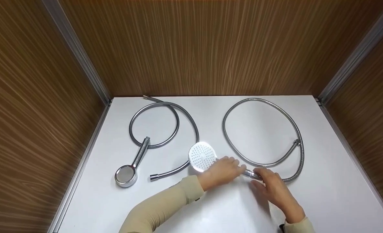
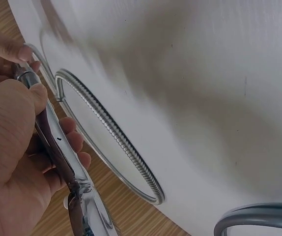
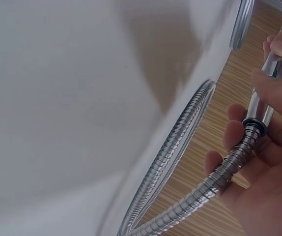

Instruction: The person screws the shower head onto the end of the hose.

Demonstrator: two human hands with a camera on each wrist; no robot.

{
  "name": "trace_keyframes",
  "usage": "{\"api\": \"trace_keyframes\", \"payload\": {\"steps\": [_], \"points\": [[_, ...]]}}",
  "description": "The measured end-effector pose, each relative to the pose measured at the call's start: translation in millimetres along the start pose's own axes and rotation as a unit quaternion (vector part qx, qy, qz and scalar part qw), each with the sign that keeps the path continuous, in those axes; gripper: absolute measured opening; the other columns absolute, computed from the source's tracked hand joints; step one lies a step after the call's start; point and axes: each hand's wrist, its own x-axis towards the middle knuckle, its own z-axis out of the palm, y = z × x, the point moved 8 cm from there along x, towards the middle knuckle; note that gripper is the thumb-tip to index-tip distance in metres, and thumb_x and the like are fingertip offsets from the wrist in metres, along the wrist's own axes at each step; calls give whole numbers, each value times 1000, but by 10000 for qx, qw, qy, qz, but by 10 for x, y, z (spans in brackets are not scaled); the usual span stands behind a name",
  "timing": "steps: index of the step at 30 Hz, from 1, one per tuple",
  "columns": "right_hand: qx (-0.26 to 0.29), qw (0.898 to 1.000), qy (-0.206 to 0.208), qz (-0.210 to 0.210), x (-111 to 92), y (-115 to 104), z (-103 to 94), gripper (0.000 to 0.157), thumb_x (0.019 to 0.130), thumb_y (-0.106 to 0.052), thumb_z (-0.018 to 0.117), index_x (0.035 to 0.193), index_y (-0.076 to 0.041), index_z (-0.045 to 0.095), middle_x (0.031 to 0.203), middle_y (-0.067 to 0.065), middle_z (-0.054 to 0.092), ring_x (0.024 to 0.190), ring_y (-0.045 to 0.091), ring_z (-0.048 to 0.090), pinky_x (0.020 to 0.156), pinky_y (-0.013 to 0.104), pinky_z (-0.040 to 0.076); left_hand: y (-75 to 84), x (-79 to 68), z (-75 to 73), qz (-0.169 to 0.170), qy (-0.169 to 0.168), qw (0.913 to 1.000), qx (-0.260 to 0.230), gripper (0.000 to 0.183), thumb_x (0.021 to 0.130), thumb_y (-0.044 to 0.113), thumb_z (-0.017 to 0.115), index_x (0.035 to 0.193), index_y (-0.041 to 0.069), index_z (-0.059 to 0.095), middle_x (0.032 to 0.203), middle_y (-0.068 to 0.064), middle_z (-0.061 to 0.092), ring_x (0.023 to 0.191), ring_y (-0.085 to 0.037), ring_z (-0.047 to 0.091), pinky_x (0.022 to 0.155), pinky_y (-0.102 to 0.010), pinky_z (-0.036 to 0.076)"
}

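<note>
My left hand (image 1: pixel 225 170) grips the chrome handle (image 2: pixel 57 142) of a shower head, whose round white face with small nozzles (image 1: pixel 202 156) points up. At the handle's end, my right hand (image 1: pixel 273 186) holds the smooth metal end fitting (image 3: pixel 260 109) of a ribbed shower hose (image 3: pixel 195 199). Handle and fitting meet in line between the two hands; how far they are joined cannot be told. From the right hand the hose runs off and lies in a wide loop on the white table (image 1: pixel 333 194). Its other end has a nut (image 1: pixel 296 142).
On the left of the table lies a second shower head (image 1: pixel 125 175), chrome with a grey face. A darker, smooth hose (image 1: pixel 131 126) is coiled behind it, one end (image 1: pixel 154 177) towards the front. Wood-grain panels (image 1: pixel 191 48) stand at the back and both sides.
</note>
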Motion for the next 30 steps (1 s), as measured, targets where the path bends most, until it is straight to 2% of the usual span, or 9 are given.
{"api": "trace_keyframes", "payload": {"steps": [4, 7, 13, 16, 21, 30], "points": [[-13, 9995, 158, -275, 6, -32, -29, 35, 79, 4, 87, 109, -1, 71, 91, 4, 74, 78, 12, 66, 70, 35, 56, -3, -8, -22, -7, 91, 10000, 10, 27, 105, 18, 57, 132, 24, 60, 104, 5, 69, 90, -11, 61, 79, -22, 51], [-51, 9991, 244, -336, -2, -39, -51, 35, 78, 4, 87, 108, -1, 71, 89, 3, 73, 76, 11, 64, 68, 34, 54, 2, -7, -25, 2, 106, 9999, -51, 27, 106, 19, 56, 132, 24, 60, 104, 5, 69, 91, -11, 60, 80, -22, 51], [122, 9998, 102, -117, 0, -12, -40, 35, 79, 4, 86, 108, -5, 67, 88, 2, 75, 74, 13, 67, 66, 32, 54, 10, 1, -17, 14, 57, 9999, -124, 27, 108, 20, 53, 134, 24, 59, 107, 5, 69, 93, -11, 61, 82, -22, 51], [313, 9995, 25, 25, 10, 8, -25, 36, 80, 6, 86, 103, -9, 62, 87, -1, 75, 73, 9, 66, 64, 29, 53, 5, 3, -12, 2, 52, 9999, -147, 27, 108, 20, 53, 134, 24, 59, 107, 5, 69, 93, -11, 61, 82, -22, 51], [436, 9989, 105, -130, 28, -7, -26, 37, 78, 8, 86, 99, -9, 61, 85, -4, 73, 70, 2, 56, 60, 26, 49, -16, 2, -13, -37, 13, 9997, -241, 28, 108, 21, 53, 135, 25, 59, 108, 4, 69, 94, -11, 61, 84, -23, 51], [397, 9992, 33, -63, 38, 14, -6, 29, 84, 4, 83, 100, -11, 64, 85, -6, 70, 72, 1, 58, 62, 26, 52, -26, 4, -8, -73, -31, 9999, -126, 29, 107, 21, 56, 136, 25, 59, 108, 4, 69, 94, -11, 62, 84, -22, 52]]}}
